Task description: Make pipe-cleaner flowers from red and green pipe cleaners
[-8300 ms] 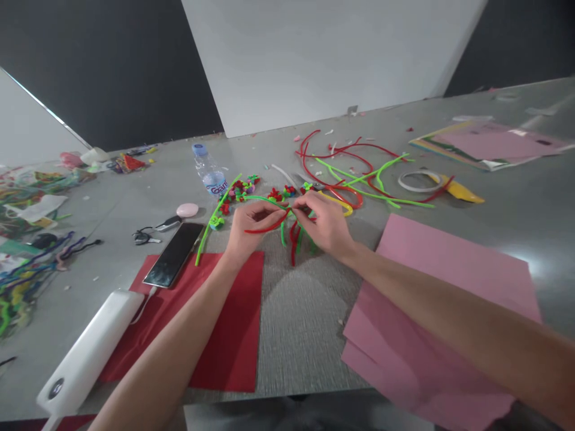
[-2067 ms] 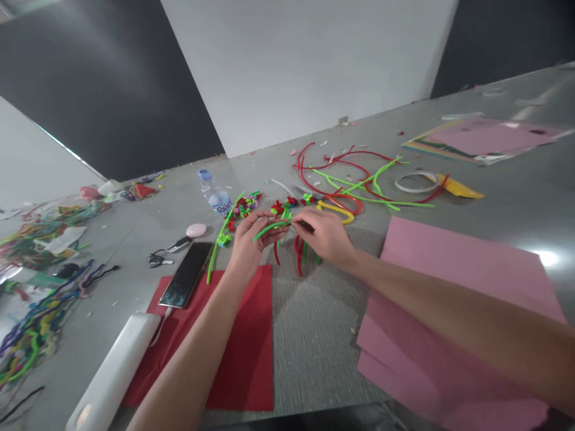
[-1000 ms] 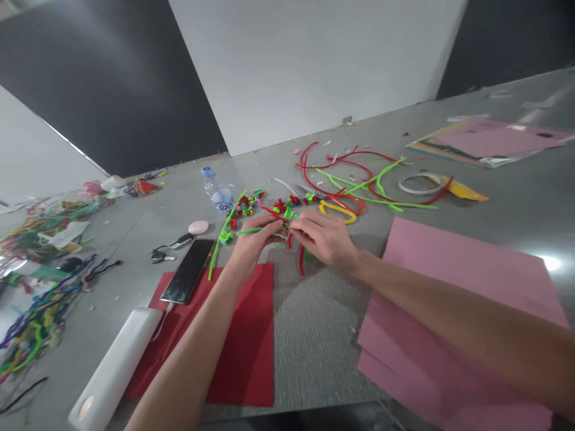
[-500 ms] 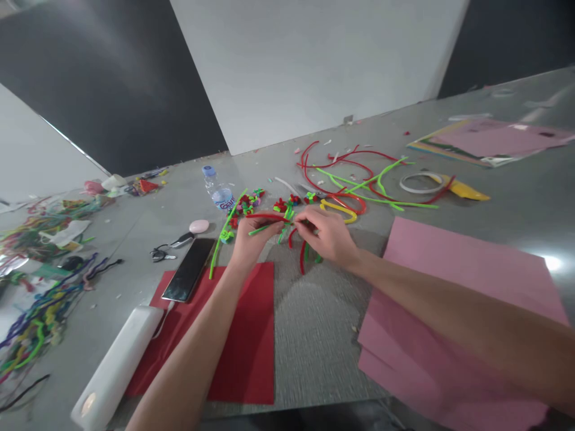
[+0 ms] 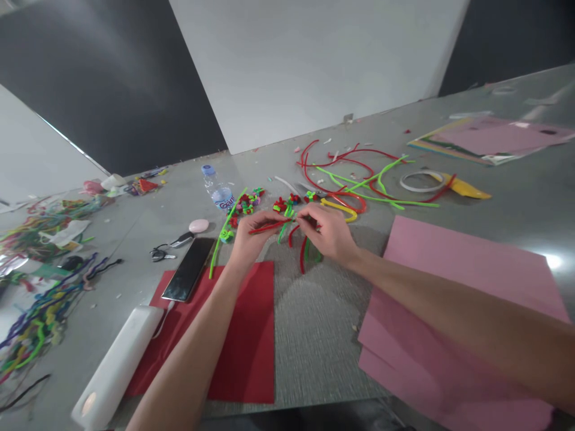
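My left hand (image 5: 251, 234) is closed on a red pipe cleaner (image 5: 268, 227), which lies across its fingers. Close by on the right, my right hand (image 5: 331, 232) pinches at the tip of the same piece, where a little green shows; its fingers partly hide the joint. Short cut red pipe cleaner pieces (image 5: 302, 257) and green pieces (image 5: 312, 251) lie on the table under my right hand. Just beyond my hands sit small red and green pipe cleaner knots (image 5: 279, 205). A long green pipe cleaner (image 5: 218, 251) lies left of my left hand.
Long red and green pipe cleaners (image 5: 381, 173) sprawl behind, near a yellow loop handle (image 5: 344, 211) and a white ring (image 5: 415, 181). Around me are a bottle (image 5: 221, 193), phone (image 5: 188, 269), white power bank (image 5: 119, 365), red sheet (image 5: 247, 353) and pink sheets (image 5: 462, 263).
The red pipe cleaner in my left hand has swung downward, and the green strand seen below it is now hidden. Both hands stay in nearly the same place.
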Tool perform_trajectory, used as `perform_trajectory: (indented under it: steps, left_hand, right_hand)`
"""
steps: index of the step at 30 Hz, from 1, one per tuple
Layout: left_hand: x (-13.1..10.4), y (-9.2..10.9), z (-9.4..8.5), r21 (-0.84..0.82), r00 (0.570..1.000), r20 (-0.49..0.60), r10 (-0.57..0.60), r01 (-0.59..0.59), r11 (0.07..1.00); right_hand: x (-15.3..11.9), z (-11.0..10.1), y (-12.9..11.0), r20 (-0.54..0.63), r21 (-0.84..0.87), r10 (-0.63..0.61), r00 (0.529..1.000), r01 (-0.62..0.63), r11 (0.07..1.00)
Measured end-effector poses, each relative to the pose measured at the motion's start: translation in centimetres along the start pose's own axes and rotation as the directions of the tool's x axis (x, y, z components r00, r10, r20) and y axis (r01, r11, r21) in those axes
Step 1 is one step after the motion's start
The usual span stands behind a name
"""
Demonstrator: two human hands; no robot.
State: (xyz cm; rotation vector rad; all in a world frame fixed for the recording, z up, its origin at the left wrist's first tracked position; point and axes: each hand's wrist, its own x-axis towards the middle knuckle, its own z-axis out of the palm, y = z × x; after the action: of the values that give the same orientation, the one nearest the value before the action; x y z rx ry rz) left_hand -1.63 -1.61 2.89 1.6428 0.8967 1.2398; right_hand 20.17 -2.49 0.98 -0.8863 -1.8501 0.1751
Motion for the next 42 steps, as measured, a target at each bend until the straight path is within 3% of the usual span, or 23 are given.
perform_trajectory:
  steps: [9,17,23,28,32,38,42]
  left_hand:
    - [0.2,1.3,-1.4,0.165,0.961,0.273,-0.050,0.005,0.986]
    - [0.3,0.5,-1.6,0.178,0.977,0.210,0.040,-0.078,0.981]
    - [0.4,0.8,-1.7,0.220,0.995,0.084,0.050,-0.067,0.973]
    - [0.5,0.4,-1.6,0.041,0.999,-0.046,-0.024,0.025,0.999]
    - [0.5,0.2,-1.6,-0.049,0.997,-0.021,-0.068,0.067,0.997]
    - [0.7,0.6,-1.6,0.117,0.997,0.081,0.001,-0.010,0.993]
    - [0.7,1.3,-1.4,0.335,0.990,0.041,0.135,-0.141,0.931]
  right_hand:
    - [0.1,-0.1,0.5,-0.040,0.007,0.049,0.998,-0.049,0.999]
    - [0.2,0.0,0.5,-0.040,0.023,0.031,0.999,-0.030,0.999]
    - [0.3,-0.1,0.3,-0.007,0.040,0.005,1.000,-0.005,0.999]
    - [0.2,0.0,0.4,-0.008,0.027,-0.011,1.000,0.011,1.000]
    - [0.1,0.0,0.5,0.002,0.030,0.005,1.000,-0.005,1.000]
    - [0.2,-0.1,0.3,-0.004,0.024,0.013,1.000,-0.013,1.000]
    - [0.1,0.0,0.3,0.006,0.023,-0.007,1.000,0.007,1.000]
